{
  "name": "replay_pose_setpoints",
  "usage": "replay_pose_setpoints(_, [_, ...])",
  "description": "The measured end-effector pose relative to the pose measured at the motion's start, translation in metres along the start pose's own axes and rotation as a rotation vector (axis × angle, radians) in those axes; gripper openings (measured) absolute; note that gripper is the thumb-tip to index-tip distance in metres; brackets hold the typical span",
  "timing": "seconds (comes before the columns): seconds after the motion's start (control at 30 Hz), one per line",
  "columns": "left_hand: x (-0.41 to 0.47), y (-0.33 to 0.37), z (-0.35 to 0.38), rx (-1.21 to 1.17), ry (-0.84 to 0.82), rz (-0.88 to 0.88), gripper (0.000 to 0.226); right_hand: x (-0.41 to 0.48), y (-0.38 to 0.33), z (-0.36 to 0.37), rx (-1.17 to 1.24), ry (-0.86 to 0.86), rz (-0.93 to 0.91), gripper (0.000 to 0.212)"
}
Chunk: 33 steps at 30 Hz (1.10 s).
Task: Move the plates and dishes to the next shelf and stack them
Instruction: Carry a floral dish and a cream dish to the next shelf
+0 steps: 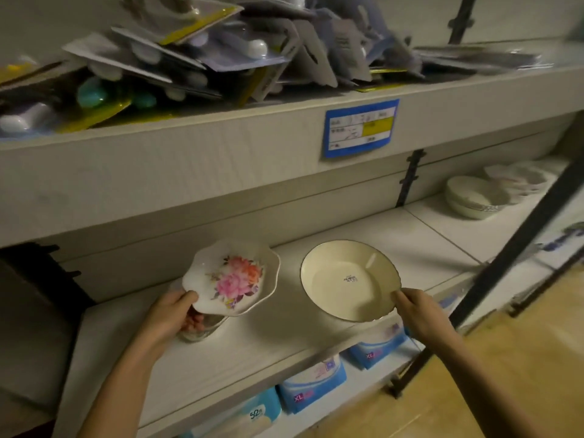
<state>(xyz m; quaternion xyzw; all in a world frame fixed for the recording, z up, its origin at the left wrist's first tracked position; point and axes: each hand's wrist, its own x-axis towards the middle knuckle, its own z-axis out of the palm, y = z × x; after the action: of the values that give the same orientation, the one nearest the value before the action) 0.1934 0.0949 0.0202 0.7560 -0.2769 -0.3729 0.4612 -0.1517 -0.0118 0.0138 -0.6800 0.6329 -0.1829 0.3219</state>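
A white scalloped plate with a pink flower print (232, 276) is tilted up over the white shelf (262, 339); my left hand (172, 314) grips its near-left rim, thumb on top. Under that hand sits a small glass dish (202, 328). A cream plate with a thin dark rim (349, 279) is raised at the shelf's front; my right hand (417, 311) pinches its near-right edge. On the adjoining shelf section to the right stand a stack of cream bowls (471, 197) and a blurred stack of white dishes (518, 181).
The shelf above holds a heap of packaged spoons (196, 55) and carries a blue price label (360, 128). Blue and white packets (313, 384) lie on the shelf below. A black diagonal frame bar (512, 251) crosses at the right, over wooden floor.
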Motion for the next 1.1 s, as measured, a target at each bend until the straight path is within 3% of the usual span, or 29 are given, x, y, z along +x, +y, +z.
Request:
replay_pose_setpoints(0.27, [-0.043, 0.038, 0.103, 0.094, -0.168, 0.088, 0.026, -0.012, 0.066, -0.076, 0.060, 0.113, 0.036, 0.033])
replay_pose_setpoints(0.67, [-0.112, 0.065, 0.324, 0.137, -0.334, 0.115, 0.025, -0.017, 0.256, -0.236, 0.000, 0.251, 0.110, 0.040])
replay_pose_setpoints(1.1, [-0.142, 0.127, 0.523, 0.216, -0.401, 0.187, 0.027, 0.021, 0.378, -0.360, 0.072, 0.360, 0.239, 0.037])
